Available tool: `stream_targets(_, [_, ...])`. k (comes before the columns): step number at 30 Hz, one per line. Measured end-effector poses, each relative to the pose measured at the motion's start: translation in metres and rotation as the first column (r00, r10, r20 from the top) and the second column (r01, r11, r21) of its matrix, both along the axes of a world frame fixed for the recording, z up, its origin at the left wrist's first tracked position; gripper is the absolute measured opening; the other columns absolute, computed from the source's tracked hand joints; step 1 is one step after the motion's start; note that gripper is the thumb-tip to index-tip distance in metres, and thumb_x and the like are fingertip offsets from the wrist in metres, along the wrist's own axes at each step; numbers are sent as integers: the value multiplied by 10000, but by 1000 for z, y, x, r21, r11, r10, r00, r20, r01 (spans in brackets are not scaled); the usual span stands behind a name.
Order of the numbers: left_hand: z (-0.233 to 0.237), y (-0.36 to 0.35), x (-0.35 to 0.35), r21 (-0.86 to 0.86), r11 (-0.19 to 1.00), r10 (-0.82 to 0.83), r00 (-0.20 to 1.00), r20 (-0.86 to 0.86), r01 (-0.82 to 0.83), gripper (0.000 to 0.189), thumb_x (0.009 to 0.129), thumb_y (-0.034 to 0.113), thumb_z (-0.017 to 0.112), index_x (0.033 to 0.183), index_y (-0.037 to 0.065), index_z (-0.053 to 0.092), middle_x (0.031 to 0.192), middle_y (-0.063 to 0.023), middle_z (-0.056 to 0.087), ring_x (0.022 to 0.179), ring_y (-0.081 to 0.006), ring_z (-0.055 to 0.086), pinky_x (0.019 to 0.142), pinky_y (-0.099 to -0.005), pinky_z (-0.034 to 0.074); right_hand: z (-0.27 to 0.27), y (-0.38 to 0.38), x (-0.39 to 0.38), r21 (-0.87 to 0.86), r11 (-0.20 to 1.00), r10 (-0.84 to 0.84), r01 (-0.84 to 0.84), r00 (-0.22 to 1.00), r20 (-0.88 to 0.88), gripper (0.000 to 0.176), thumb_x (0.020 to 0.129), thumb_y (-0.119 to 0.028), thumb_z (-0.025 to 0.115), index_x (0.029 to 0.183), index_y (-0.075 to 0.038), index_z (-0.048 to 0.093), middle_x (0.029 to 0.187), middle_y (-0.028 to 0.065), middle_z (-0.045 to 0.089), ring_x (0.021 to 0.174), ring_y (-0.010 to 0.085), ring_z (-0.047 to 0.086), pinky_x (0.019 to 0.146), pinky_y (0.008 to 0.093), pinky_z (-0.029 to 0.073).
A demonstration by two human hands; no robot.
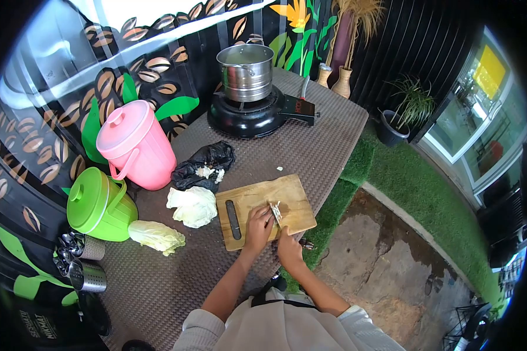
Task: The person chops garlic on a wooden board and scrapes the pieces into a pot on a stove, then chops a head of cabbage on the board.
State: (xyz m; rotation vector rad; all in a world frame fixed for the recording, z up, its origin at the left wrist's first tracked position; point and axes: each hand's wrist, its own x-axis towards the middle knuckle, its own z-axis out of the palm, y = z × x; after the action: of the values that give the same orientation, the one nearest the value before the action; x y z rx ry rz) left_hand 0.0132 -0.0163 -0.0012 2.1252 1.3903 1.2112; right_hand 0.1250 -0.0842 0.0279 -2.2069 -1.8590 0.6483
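Observation:
On the wooden cutting board (298, 190), my right hand (289, 248) is closed around the handle of a knife (276, 213), whose blade points away from me. Small pale chopped pieces (276, 207) lie along the blade. My left hand (259, 225) is just left of the blade, its fingers bent together and pressed down on the board. What lies under those fingers is hidden. Left of the board sit a pale cabbage (192, 207) and an elongated leafy cabbage (157, 236). A black plastic bag (208, 164) with white scraps (209, 173) lies behind them.
A steel pot (246, 76) stands on a black gas stove (240, 120) at the back. Pink (133, 143) and green lidded buckets (102, 205) line the left side, near metal utensil holders (88, 276). The woven-top table (152, 278) ends right of the board.

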Motion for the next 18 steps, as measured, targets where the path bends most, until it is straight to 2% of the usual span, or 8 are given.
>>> stream_targets(2, [1,2,2,6,1000,0,1000,9,-1,244,837,50,629,1064,-27,673,1111,-156,643,1095,-331,532,940,-409,444,-8,9,1,112,994,5,-10,999,44,205,899,-93,472,1075,8,441,774,219,666,737,404,682,627,459,570])
stream_targets(3, [3,1,1,3,1000,-1,1000,6,1,247,836,57,632,1064,-29,672,1110,-157,644,1096,-332,534,943,-410,443,-14,15,4,114,993,4,-9,999,46,205,899,-93,472,1075,8,441,774,219,666,737,404,682,627,459,570])
stream_targets(5, [2,-1,1,0,1000,-6,1000,-1,6,250,835,64,634,1063,-31,672,1109,-157,645,1096,-332,535,946,-410,441,-19,30,10,267,953,118,-143,987,108,196,903,-89,463,1079,-1,450,782,215,672,733,392,685,617,443,572])
stream_targets(6, [0,0,2,5,1000,2,1000,2,-2,255,834,72,638,1064,-34,671,1107,-158,646,1103,-330,534,950,-411,439,-7,39,15,120,973,185,-197,977,105,250,880,-80,505,1103,15,446,855,245,669,801,401,682,672,454,568])
stream_targets(7, [-2,1,2,12,1000,12,1000,5,-12,261,833,80,641,1065,-37,670,1106,-158,647,1110,-328,533,954,-412,437,3,43,19,122,973,185,-198,977,105,250,880,-80,505,1103,15,446,855,245,669,801,401,682,672,454,568])
stream_targets(9, [-4,3,2,24,1000,19,1000,13,-19,265,833,87,643,1065,-39,670,1107,-158,647,1113,-328,532,959,-412,434,18,45,26,-3,969,248,-249,969,-13,288,829,-29,529,1077,90,443,880,326,629,873,453,642,715,515,531])
stream_targets(10, [-5,3,2,33,999,24,999,22,-25,269,833,93,645,1065,-42,669,1107,-159,647,1117,-328,531,964,-411,431,22,44,30,-26,963,267,-269,962,-60,246,849,-47,499,1051,82,442,871,341,619,867,466,636,735,533,516])
stream_targets(18, [0,-1,1,-28,999,20,999,38,-19,252,830,71,633,1044,-60,664,1108,-177,645,1113,-336,538,991,-417,417,11,2,6,16,999,47,-46,996,-72,277,885,-83,498,1101,56,395,884,333,625,858,470,639,728,532,524])
